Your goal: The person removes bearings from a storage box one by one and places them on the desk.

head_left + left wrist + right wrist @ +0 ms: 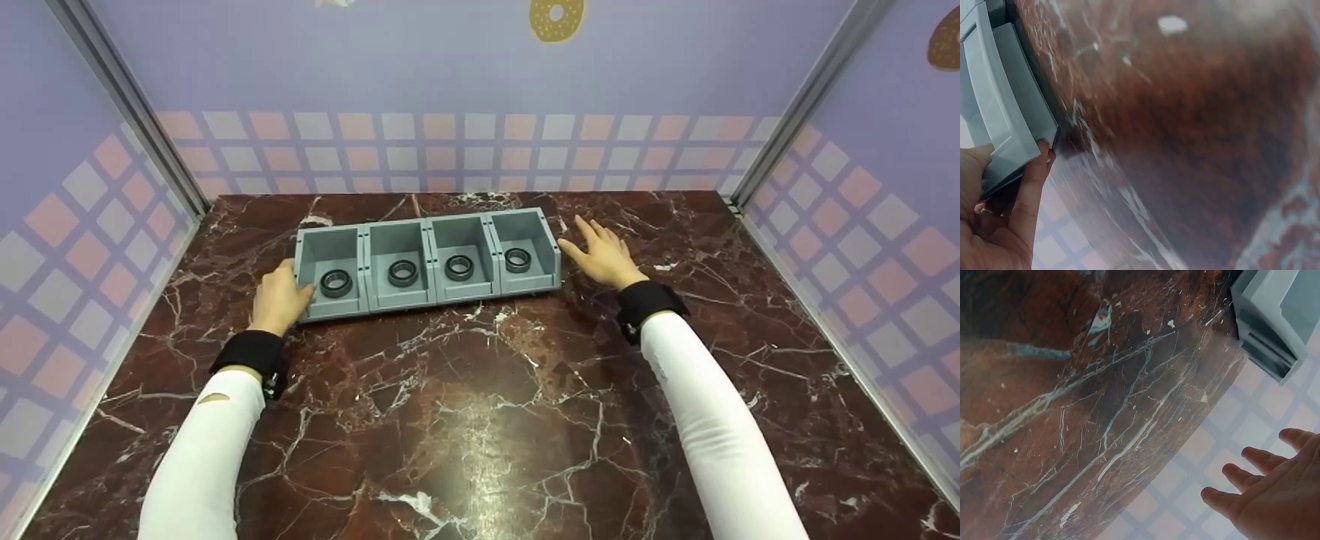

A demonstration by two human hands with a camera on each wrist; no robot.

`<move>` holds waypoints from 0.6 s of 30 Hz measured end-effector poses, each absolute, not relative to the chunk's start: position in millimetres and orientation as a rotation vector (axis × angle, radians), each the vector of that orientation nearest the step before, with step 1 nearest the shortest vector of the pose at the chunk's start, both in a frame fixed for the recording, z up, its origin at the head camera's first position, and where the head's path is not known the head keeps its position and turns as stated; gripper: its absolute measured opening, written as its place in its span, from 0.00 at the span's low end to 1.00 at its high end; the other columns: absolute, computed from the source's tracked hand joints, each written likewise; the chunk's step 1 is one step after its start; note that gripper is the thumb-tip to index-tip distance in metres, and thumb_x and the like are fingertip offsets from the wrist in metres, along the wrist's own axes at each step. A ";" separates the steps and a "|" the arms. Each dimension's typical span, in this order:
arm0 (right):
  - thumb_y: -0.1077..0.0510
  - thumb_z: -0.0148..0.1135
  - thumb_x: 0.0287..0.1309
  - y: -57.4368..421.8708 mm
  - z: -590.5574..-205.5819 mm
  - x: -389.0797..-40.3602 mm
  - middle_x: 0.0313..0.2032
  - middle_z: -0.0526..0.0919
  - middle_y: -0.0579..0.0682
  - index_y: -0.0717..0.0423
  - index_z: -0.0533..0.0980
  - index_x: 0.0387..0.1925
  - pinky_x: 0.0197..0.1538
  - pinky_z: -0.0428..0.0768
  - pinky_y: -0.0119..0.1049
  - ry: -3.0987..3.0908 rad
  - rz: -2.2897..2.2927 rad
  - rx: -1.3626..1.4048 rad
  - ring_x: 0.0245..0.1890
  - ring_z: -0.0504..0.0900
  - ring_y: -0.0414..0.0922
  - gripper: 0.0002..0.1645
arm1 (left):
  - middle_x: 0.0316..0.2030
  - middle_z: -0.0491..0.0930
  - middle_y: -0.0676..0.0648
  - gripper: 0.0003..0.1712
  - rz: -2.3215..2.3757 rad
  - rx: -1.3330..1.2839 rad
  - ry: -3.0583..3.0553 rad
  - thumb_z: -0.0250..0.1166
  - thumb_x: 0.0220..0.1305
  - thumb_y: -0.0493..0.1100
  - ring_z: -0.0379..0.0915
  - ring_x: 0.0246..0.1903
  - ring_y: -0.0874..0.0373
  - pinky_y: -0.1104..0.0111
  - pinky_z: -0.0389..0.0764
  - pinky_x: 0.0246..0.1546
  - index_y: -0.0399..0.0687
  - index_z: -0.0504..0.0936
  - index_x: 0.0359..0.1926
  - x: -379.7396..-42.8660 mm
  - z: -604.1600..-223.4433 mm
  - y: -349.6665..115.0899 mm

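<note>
A row of joined grey storage bins (397, 298) stands slightly slanted on the table, its right end farther back. Each bin holds one black-rimmed bearing, from the leftmost bearing (325, 288) to the rightmost bearing (508, 264). My left hand (279, 300) grips the left end of the row. In the left wrist view its thumb (982, 153) hooks over the bin's wall, and its fingers (1028, 188) press the outside. Beside the right end is my right hand (606, 259), fingers spread. The right wrist view shows its straight fingers (1264, 460) apart from the bin (1266, 312).
The dark red marble table (450, 420) reflects a bright light near its front. A back wall (450, 82) with pink and white checks closes off the far edge, and similar panels rise at left and right. Black bands (651, 306) circle both wrists.
</note>
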State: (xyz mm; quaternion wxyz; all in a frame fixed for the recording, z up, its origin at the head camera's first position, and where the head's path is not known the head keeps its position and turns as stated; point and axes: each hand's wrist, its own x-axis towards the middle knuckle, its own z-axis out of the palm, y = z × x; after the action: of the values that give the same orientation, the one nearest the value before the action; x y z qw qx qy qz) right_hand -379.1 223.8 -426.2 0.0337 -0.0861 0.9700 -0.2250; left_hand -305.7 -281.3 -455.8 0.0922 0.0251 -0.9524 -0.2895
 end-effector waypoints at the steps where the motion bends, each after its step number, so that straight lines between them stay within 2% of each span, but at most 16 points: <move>1: 0.30 0.38 0.63 223.5 -426.4 -379.5 0.70 0.45 0.63 0.46 0.43 0.73 0.64 0.38 0.60 2.981 -0.692 -0.267 0.68 0.41 0.64 0.45 | 0.38 0.76 0.25 0.34 -0.862 0.074 -2.828 0.61 0.61 0.37 0.76 0.29 0.34 0.48 0.72 0.32 0.26 0.59 0.63 -306.0 -455.9 -279.5; 7: 0.31 0.39 0.63 222.2 -426.8 -377.5 0.69 0.48 0.66 0.49 0.42 0.73 0.64 0.47 0.58 2.907 -0.811 -0.272 0.67 0.46 0.64 0.46 | 0.41 0.75 0.24 0.32 -0.852 0.064 -2.830 0.63 0.59 0.38 0.75 0.35 0.31 0.45 0.71 0.35 0.27 0.63 0.61 -308.8 -456.5 -268.8; 12: 0.30 0.39 0.62 224.0 -427.8 -376.5 0.67 0.50 0.69 0.54 0.42 0.73 0.63 0.49 0.58 2.884 -0.869 -0.273 0.66 0.49 0.65 0.49 | 0.39 0.76 0.25 0.31 -0.845 0.035 -2.832 0.64 0.59 0.38 0.75 0.35 0.31 0.45 0.72 0.35 0.28 0.65 0.60 -312.2 -457.6 -257.5; 18: 0.35 0.43 0.64 224.8 -431.9 -378.2 0.66 0.55 0.68 0.61 0.44 0.71 0.64 0.52 0.54 2.898 -0.884 -0.213 0.65 0.54 0.63 0.48 | 0.39 0.77 0.26 0.30 -0.869 0.027 -2.843 0.64 0.58 0.39 0.74 0.38 0.30 0.45 0.71 0.38 0.28 0.66 0.58 -313.8 -457.2 -245.4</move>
State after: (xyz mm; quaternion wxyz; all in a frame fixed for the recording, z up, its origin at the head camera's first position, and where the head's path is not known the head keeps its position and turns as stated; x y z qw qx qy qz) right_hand -378.2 224.8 -431.9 0.0519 -0.0699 0.9528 -0.2908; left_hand -313.8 -245.4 -457.2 0.0843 0.0089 -0.9528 -0.2914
